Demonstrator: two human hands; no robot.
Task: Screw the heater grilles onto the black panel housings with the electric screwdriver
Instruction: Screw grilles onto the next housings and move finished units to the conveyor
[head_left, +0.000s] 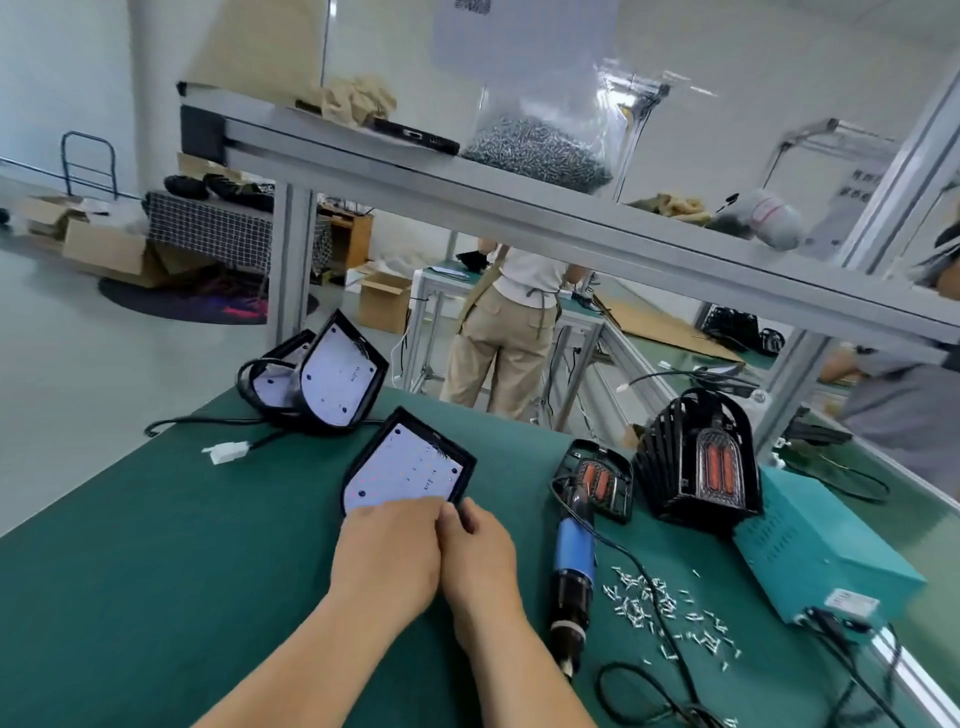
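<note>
— Where are the hands?
— Both at the near edge of the black panel housing (408, 457), which lies flat on the mat. The left hand (387, 551) rests straight fingers on its pale face; the right hand (480, 553) pinches the near corner.
— The electric screwdriver (574, 566)?
— Unheld, just to the right, with the screws (654, 603) beside it. The housing probably needs squaring first, then a grille (597, 480) from beyond the driver seated flush before any screw goes in.

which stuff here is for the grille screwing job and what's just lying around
For the job: black panel housing with white board, blue electric screwdriver, loose silver screws, black heater grille with orange elements.
Lying about: crumpled brown paper on shelf, cardboard boxes on floor.
</note>
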